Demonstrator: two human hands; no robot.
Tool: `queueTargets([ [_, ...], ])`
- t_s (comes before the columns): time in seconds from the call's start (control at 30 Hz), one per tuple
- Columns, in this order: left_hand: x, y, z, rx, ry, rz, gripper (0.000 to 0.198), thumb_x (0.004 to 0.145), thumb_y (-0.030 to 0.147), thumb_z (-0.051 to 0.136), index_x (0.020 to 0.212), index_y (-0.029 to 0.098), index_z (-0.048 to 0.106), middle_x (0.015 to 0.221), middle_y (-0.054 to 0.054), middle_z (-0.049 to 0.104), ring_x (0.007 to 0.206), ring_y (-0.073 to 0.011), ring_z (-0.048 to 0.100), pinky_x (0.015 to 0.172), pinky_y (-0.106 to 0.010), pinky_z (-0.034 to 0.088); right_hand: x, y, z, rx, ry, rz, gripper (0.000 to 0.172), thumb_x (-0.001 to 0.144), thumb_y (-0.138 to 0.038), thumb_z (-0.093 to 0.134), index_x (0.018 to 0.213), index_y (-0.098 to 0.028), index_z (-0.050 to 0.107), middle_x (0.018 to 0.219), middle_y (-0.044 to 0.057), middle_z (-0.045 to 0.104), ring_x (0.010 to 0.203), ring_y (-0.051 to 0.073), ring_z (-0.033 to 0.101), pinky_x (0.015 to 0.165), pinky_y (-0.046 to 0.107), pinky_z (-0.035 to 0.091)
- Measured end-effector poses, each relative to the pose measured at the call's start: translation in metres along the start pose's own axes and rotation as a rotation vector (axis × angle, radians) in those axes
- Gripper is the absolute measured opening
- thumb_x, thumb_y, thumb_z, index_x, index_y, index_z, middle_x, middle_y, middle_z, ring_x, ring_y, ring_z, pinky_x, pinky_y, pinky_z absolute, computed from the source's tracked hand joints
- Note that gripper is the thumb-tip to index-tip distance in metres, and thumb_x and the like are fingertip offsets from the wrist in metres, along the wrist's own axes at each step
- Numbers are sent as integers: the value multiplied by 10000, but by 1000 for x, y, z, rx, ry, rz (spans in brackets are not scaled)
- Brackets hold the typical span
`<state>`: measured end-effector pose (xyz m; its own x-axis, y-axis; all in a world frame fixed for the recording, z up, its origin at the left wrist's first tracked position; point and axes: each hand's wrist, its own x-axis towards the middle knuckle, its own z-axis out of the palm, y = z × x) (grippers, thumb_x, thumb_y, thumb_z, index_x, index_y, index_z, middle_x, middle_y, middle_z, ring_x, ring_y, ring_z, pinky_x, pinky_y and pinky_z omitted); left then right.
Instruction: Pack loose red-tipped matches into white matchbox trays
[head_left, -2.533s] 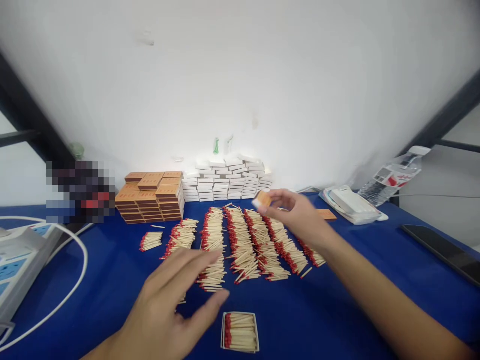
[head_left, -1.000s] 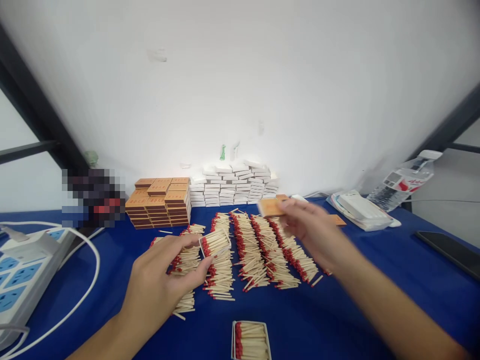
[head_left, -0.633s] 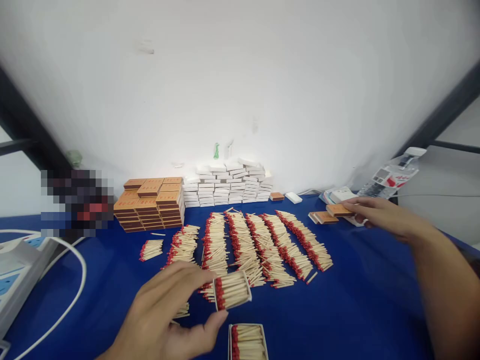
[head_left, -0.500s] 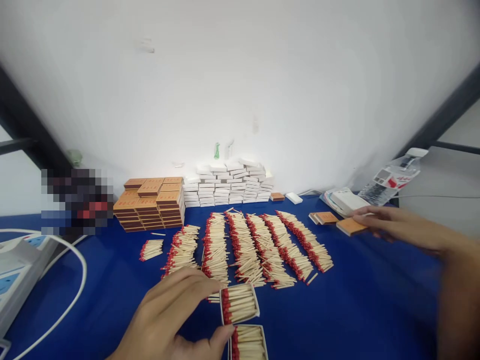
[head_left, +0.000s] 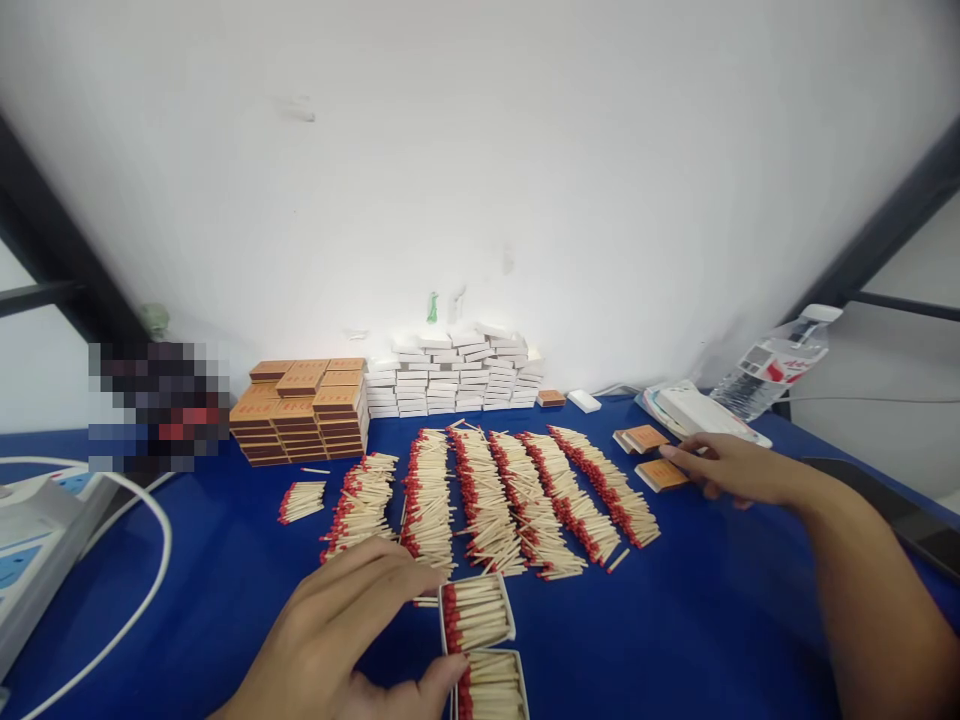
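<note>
Blue table bears match rows, filled trays, stacked boxes.

The white tray by your left hand lies flat and open, full of matches with all red heads pointing left. A second full tray lies touching it on the near side. The orange matchbox lies flat at the fingertips of your right hand.

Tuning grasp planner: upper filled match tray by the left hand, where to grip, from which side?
Probably pinch the upper tray by its two short end walls, from above: it lies flat, open-topped and full, and the second tray crowds its near long wall. The left hand sits at its left end.
</note>
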<state>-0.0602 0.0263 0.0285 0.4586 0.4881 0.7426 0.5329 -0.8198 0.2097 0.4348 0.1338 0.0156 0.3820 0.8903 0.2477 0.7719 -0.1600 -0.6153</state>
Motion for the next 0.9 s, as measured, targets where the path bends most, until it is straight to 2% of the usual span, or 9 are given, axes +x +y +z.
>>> queueTargets([
  [0.1,1,1,0,-11,-10,3,286,827,265,801,1088,208,698,896,-42,803,803,-189,790,731,-261,701,-7,-9,-2,-51,-374,155,580,628,-714,862,900,-221,727,560,108,679,466,292,668,391,364,470],
  [0.17,1,2,0,-14,-21,5,294,824,255,804,1093,211,694,905,-37,805,805,-184,788,743,-260,700,-11,-16,1,-102,-491,196,653,681,-735,819,1045,-207,693,584,103,690,493,295,677,437,377,484],
  [0.3,-2,1,2,-68,-40,24,340,824,272,828,1125,206,685,931,-37,808,840,-189,784,779,-264,694,-12,-30,4,-293,-429,148,578,838,-690,709,1105,-179,669,660,118,727,576,302,708,544,386,512],
  [0.43,-9,-4,8,-121,-90,48,403,825,319,859,1162,189,681,940,-52,792,871,-205,767,796,-293,684,-3,-54,5,-490,-196,48,402,950,-513,618,1096,-149,708,959,209,782,898,360,758,743,419,537],
  [0.53,-11,-4,9,-184,-132,43,364,850,300,824,1165,188,679,974,-66,780,881,-216,743,772,-321,668,10,-86,21,-541,-109,-58,414,1005,-492,514,1152,-170,729,1142,191,780,1086,363,726,854,422,521],
  [0.63,-8,0,7,-213,-240,-16,316,827,214,817,1113,212,683,994,-47,771,901,-203,726,785,-320,656,24,-120,53,-551,-160,-156,472,980,-582,545,1071,-186,786,1140,168,796,1096,340,732,880,393,528],
  [0.7,-6,3,5,-225,-285,-58,315,799,184,824,1080,225,685,999,-29,765,905,-191,719,792,-315,651,31,-137,78,-568,-203,-160,576,933,-653,596,1083,-135,795,1130,219,794,1075,366,742,849,405,542],
  [0.8,-6,4,4,-252,-315,-112,311,764,171,828,1036,229,691,993,-16,754,899,-190,706,796,-332,644,39,-149,105,-587,-240,-128,649,894,-651,653,1171,-77,775,1172,264,778,1085,382,748,825,406,556],
  [0.9,-8,4,6,-281,-338,-156,298,755,178,823,1022,230,701,979,-15,745,905,-198,694,812,-358,637,43,-150,115,-602,-243,-94,658,859,-604,711,1239,-68,752,1213,266,767,1117,380,744,832,392,563],
])
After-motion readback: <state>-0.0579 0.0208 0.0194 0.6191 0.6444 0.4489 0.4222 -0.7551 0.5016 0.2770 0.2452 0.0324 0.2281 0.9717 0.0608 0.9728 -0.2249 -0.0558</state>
